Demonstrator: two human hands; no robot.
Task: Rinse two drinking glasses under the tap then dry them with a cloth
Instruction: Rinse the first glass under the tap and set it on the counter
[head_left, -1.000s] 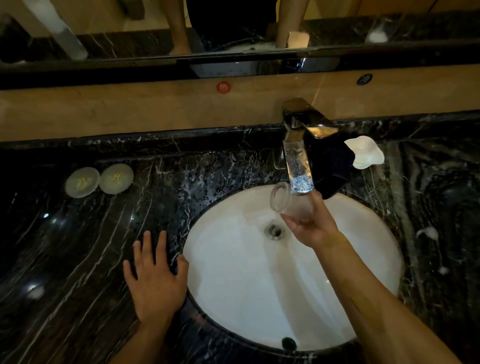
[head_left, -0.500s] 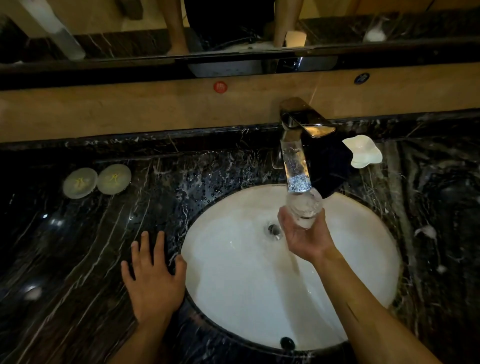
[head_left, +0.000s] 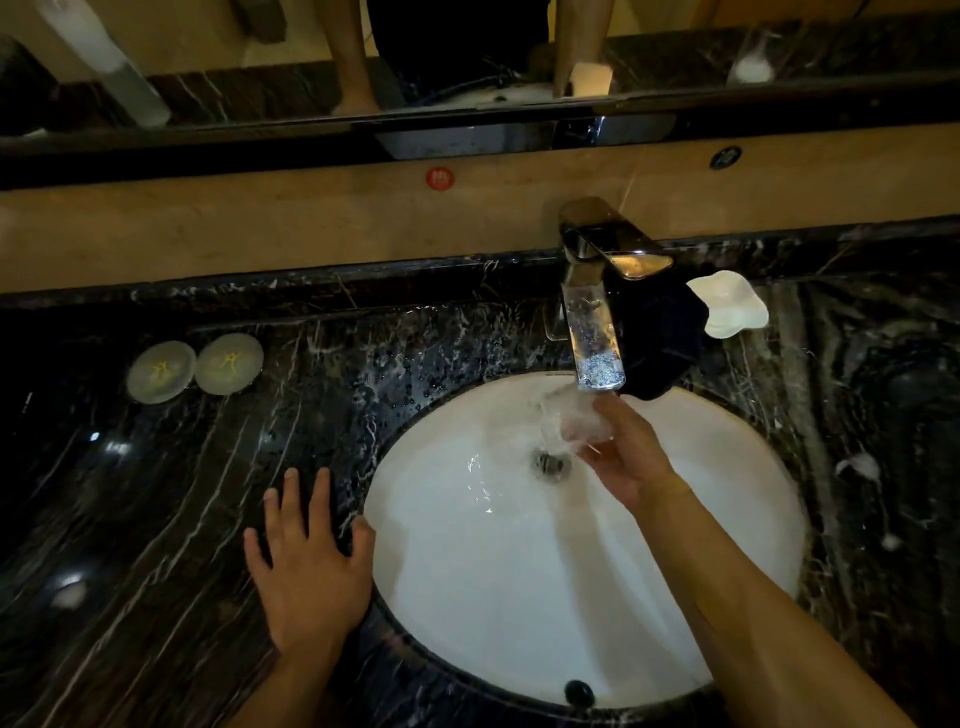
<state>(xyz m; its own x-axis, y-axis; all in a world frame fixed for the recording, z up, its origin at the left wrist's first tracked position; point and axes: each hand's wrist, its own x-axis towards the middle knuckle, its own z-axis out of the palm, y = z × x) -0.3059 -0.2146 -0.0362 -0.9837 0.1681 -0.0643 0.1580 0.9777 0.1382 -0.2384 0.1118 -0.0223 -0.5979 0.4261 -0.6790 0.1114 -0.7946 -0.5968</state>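
My right hand (head_left: 621, 457) grips a clear drinking glass (head_left: 563, 421) just under the spout of the chrome tap (head_left: 597, 312). The glass is tipped toward the left and water pours from it into the white sink (head_left: 519, 597), above the drain (head_left: 550, 462). The glass is blurred by motion. My left hand (head_left: 306, 566) rests flat on the dark marble counter (head_left: 156, 519), at the sink's left rim, holding nothing. A dark cloth (head_left: 660, 343) lies bunched just right of the tap. I see no second glass.
Two round pale coasters (head_left: 195, 366) lie on the counter at the left. A white wavy soap dish (head_left: 730, 312) sits right of the cloth. A mirror with a ledge runs along the back wall. Water drops speckle the counter.
The glass went from tilted to upright under the spout, and is now tipped left, spilling water into the sink. My left hand stayed on the counter.
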